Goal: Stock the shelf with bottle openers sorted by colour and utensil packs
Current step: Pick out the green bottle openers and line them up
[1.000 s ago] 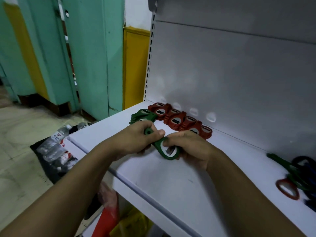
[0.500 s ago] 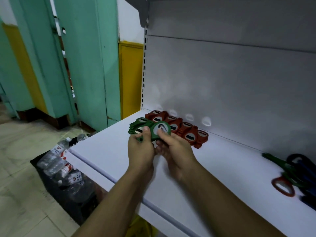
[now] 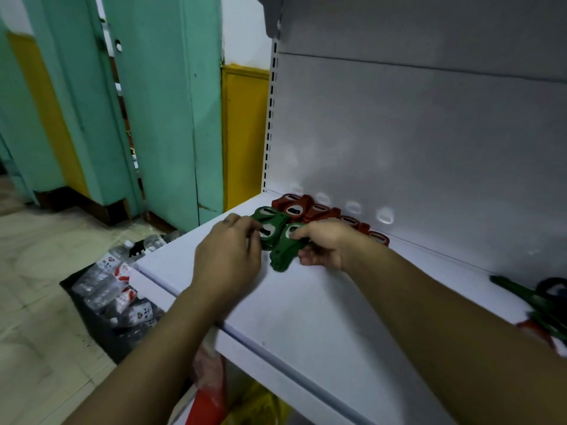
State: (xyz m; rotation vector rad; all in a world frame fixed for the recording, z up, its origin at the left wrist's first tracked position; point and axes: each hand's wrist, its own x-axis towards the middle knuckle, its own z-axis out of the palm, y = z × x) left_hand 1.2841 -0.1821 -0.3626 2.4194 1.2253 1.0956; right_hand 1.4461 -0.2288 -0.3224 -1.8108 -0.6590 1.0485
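Observation:
A row of red bottle openers [image 3: 310, 210] lies along the back of the white shelf [image 3: 306, 317]. In front of it lie green bottle openers [image 3: 270, 222]. My right hand [image 3: 325, 243] grips one green bottle opener [image 3: 287, 250] that rests on the shelf beside the other green ones. My left hand [image 3: 227, 256] has its fingertips on the green openers at the left.
Green, red and dark utensils [image 3: 546, 305] lie at the shelf's right end. A black bin with plastic bottles [image 3: 116, 289] stands on the floor to the left. Red and yellow bags [image 3: 233, 400] sit below the shelf. A grey back panel rises behind.
Both hands carried the green opener from the shelf's front back to the green group and set it down beside the others. The camera view has shifted slightly.

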